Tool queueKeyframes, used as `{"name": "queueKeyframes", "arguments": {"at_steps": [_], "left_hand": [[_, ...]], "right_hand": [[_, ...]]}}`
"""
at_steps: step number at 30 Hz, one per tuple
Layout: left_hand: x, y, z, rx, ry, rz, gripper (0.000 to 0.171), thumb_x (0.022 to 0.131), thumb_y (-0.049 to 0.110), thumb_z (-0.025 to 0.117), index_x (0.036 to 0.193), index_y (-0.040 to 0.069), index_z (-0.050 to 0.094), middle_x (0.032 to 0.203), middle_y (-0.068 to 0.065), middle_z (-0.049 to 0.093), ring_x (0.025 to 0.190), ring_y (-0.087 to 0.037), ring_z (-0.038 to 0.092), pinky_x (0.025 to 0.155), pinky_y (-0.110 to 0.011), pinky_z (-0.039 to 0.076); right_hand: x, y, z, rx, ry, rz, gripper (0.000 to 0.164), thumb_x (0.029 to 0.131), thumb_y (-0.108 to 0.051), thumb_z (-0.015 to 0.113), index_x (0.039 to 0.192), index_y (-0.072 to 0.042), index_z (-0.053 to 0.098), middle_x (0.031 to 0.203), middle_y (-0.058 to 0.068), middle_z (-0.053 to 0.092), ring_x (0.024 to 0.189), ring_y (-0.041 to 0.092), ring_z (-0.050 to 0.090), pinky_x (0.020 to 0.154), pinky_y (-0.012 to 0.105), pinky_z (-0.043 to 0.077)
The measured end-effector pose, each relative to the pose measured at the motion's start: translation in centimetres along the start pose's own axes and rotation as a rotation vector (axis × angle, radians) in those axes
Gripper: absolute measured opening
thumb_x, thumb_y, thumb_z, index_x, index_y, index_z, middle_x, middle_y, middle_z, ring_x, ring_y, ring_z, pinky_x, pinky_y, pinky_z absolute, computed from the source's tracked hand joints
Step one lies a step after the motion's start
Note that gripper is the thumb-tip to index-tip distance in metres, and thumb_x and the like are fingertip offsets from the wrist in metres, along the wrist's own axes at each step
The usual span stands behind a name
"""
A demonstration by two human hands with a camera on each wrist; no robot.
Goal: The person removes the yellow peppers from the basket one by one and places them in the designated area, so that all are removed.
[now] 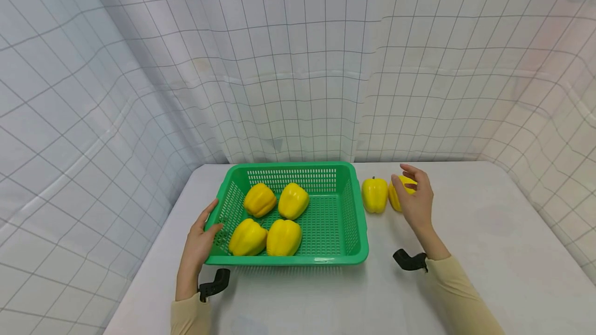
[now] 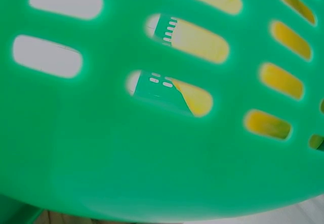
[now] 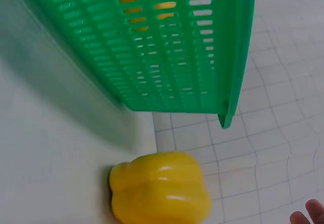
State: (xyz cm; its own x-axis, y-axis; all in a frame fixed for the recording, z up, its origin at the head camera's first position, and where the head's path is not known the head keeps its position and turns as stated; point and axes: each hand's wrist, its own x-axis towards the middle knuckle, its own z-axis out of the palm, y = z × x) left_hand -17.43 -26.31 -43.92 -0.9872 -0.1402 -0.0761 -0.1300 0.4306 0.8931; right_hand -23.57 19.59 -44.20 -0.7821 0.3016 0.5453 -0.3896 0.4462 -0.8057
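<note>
Rectangular green plastic basket (image 1: 316, 260) gripped by left hand (image 1: 199, 239); right hand (image 1: 417, 201) held wide.
A blocky yellow pepper (image 1: 374, 195) beside the basket risked being knocked by a low sweep.

Both arms (image 1: 187, 278) reach forward, the left hand (image 1: 200, 238) gripping, the right hand (image 1: 417, 201) raised and loosely curved.
</note>
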Motion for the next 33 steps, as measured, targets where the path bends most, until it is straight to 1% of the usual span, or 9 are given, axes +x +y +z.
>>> {"name": "queueKeyframes", "arguments": {"at_steps": [4, 9, 15, 20, 24, 28, 33], "left_hand": [[0.0, 0.0, 0.0, 0.003, 0.000, -0.008, 0.060, 0.099, 0.015, 0.046, 0.152, 0.030, 0.024, 0.151, -0.018, 0.026, 0.113, -0.034, 0.044, 0.082, -0.042, 0.037], [-0.1, 0.1, -0.1, 0.004, 0.000, -0.013, 0.060, 0.099, 0.015, 0.046, 0.152, 0.031, 0.024, 0.150, -0.018, 0.027, 0.112, -0.034, 0.044, 0.081, -0.041, 0.037], [0.1, 0.0, -0.1, -0.007, -0.003, -0.005, 0.060, 0.099, 0.014, 0.046, 0.152, 0.031, 0.024, 0.154, -0.012, 0.019, 0.118, -0.035, 0.040, 0.088, -0.047, 0.034], [0.1, 0.0, 0.0, -0.002, 0.002, -0.006, 0.060, 0.098, 0.014, 0.047, 0.151, 0.032, 0.025, 0.154, -0.013, 0.021, 0.116, -0.034, 0.040, 0.087, -0.046, 0.034], [0.1, 0.0, -0.1, -0.004, 0.004, -0.009, 0.060, 0.098, 0.014, 0.047, 0.151, 0.032, 0.025, 0.153, -0.013, 0.022, 0.116, -0.034, 0.040, 0.086, -0.045, 0.034], [0.1, 0.1, -0.1, -0.003, 0.002, -0.016, 0.060, 0.098, 0.014, 0.047, 0.152, 0.031, 0.024, 0.153, -0.015, 0.023, 0.115, -0.034, 0.041, 0.085, -0.045, 0.035], [0.0, 0.1, 0.0, -0.001, 0.003, -0.018, 0.060, 0.098, 0.014, 0.047, 0.152, 0.030, 0.024, 0.151, -0.017, 0.025, 0.113, -0.035, 0.043, 0.083, -0.044, 0.036]], "right_hand": [[0.0, -2.0, 0.5, 0.020, -0.090, -0.026, 0.033, 0.090, -0.012, 0.065, 0.120, 0.001, 0.058, 0.119, 0.013, 0.055, 0.107, 0.025, 0.051, 0.085, 0.038, 0.040], [0.1, -4.3, 1.2, 0.035, -0.245, -0.083, 0.033, 0.089, -0.013, 0.066, 0.119, -0.001, 0.060, 0.116, 0.012, 0.058, 0.106, 0.024, 0.052, 0.083, 0.042, 0.040], [0.5, -6.6, 2.1, -0.005, -0.469, -0.112, 0.033, 0.090, -0.017, 0.065, 0.119, -0.002, 0.059, 0.118, 0.009, 0.060, 0.104, 0.026, 0.054, 0.083, 0.044, 0.042], [0.9, -8.2, 3.1, -0.034, -0.649, -0.104, 0.033, 0.090, -0.022, 0.066, 0.117, -0.004, 0.060, 0.115, 0.007, 0.061, 0.102, 0.027, 0.056, 0.083, 0.047, 0.043], [1.2, -9.6, 4.1, -0.046, -0.774, -0.099, 0.037, 0.091, -0.027, 0.065, 0.120, -0.005, 0.059, 0.116, 0.005, 0.060, 0.101, 0.024, 0.056, 0.084, 0.043, 0.044], [1.3, -10.7, 5.3, -0.078, -0.906, -0.113, 0.041, 0.091, -0.031, 0.065, 0.123, -0.006, 0.058, 0.120, 0.006, 0.058, 0.102, 0.026, 0.056, 0.083, 0.039, 0.046], [1.0, -11.4, 7.0, -0.159, -1.083, -0.130, 0.043, 0.090, -0.034, 0.064, 0.123, -0.007, 0.058, 0.121, 0.008, 0.057, 0.104, 0.026, 0.056, 0.085, 0.037, 0.046]]}}
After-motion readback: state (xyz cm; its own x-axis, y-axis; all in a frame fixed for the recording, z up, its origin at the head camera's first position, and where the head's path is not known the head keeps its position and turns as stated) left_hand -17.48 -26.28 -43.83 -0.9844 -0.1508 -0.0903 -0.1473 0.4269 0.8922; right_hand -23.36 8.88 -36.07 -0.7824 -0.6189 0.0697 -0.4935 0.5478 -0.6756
